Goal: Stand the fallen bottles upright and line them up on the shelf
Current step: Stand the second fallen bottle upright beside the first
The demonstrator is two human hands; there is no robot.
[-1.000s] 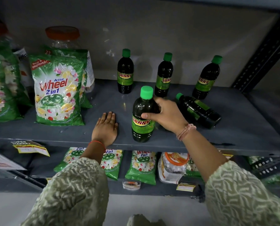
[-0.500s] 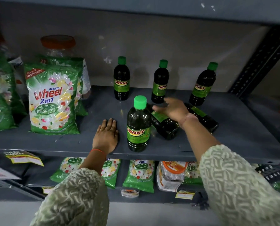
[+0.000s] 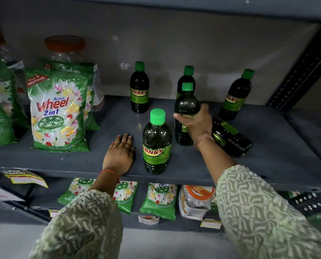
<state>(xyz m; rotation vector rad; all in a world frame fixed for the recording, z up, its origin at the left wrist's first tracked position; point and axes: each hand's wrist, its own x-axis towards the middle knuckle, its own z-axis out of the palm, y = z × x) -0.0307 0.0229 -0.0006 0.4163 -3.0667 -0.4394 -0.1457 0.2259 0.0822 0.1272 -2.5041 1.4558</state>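
At the centre of the grey shelf (image 3: 268,146), the right hand (image 3: 195,124) is wrapped around a dark bottle (image 3: 185,109) with a green cap, holding it upright; its label faces away and cannot be read. The fingers curl across the bottle's middle, the wrist carrying a pale thread band. At five o'clock from it, just behind the wrist, a fallen bottle (image 3: 230,137) lies on its side. At eight o'clock stands the front bottle (image 3: 157,144), its green label reading "SUNNY". Three more upright bottles line the back wall at eleven (image 3: 139,88), twelve (image 3: 187,75) and two o'clock (image 3: 237,96); the left and right ones show "SUNNY". The left hand (image 3: 119,155) lies flat, fingers together, palm down on the shelf's front edge, gripping nothing. Farther towards nine o'clock stands a green pouch (image 3: 59,113) printed "Active Wheel 2 in 1", "New & Improved".
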